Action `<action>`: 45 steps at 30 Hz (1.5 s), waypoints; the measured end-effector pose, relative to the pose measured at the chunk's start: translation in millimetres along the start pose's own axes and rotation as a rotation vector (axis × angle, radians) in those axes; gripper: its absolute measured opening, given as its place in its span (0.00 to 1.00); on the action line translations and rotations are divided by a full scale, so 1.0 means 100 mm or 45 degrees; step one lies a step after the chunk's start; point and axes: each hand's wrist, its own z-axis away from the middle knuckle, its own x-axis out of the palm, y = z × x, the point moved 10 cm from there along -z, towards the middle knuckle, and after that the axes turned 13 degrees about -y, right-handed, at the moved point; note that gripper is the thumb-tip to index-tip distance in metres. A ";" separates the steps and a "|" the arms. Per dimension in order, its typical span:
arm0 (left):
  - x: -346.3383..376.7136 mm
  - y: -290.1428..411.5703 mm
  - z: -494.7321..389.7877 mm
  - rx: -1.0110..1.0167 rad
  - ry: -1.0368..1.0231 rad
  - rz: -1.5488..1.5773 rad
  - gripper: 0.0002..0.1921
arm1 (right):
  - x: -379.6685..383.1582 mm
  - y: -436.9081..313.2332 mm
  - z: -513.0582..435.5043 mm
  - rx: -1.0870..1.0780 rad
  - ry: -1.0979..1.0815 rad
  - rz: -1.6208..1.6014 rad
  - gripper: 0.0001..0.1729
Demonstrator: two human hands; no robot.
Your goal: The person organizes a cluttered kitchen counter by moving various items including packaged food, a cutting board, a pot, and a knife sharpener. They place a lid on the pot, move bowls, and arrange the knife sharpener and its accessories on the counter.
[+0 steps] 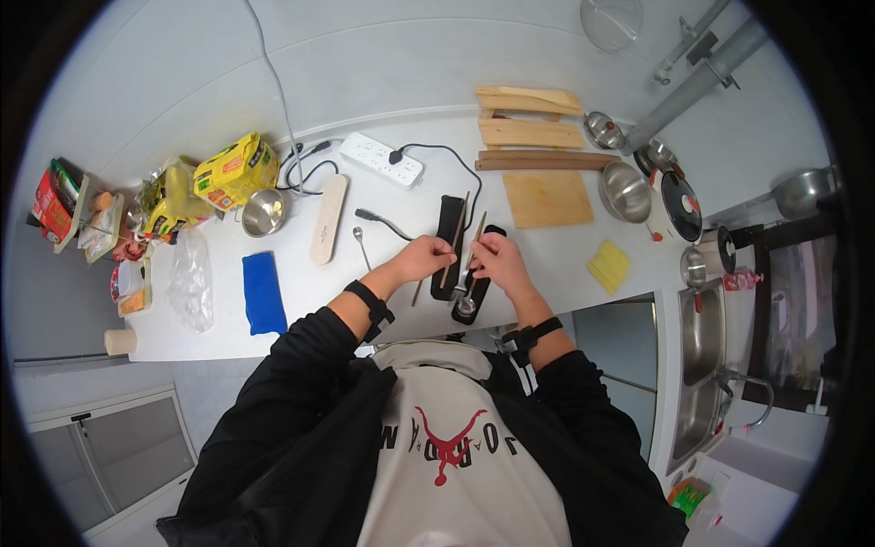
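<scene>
My left hand (427,258) pinches a slim brown chopstick (462,217) that slants over one half of a black cutlery case (449,213). The dark end of another thin stick (417,294) shows below that hand. In my right hand (502,261) is a second brown chopstick (480,224), with a metal fork (460,290) just below the fingers; whether the fork is also held is unclear. A metal spoon's bowl (467,305) rests at the near end of the other black case half (484,294). A long-handled small spoon (360,241) lies left of my left hand.
Left on the white table are a beige case (329,220), a blue cloth (264,292), a metal cup (263,213) and yellow packages (236,171). A power strip (381,159) with cords lies behind. Rightward are a cutting board (548,199), a yellow cloth (608,266), bowls (625,193) and a sink (702,335).
</scene>
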 end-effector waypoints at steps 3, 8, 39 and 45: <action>0.00 -0.07 -0.03 -0.041 0.038 -0.034 0.08 | -0.27 0.20 0.08 0.103 0.107 -0.027 0.13; -0.01 -0.10 -0.06 0.071 0.081 -0.070 0.12 | -0.42 0.51 0.10 0.255 0.149 0.044 0.14; -0.06 -0.43 -0.05 0.049 0.119 -0.002 0.10 | -0.54 -0.26 0.43 -0.365 0.307 0.216 0.12; -0.04 -0.42 -0.03 0.026 0.104 0.001 0.10 | -0.45 0.35 0.15 0.030 0.138 0.143 0.13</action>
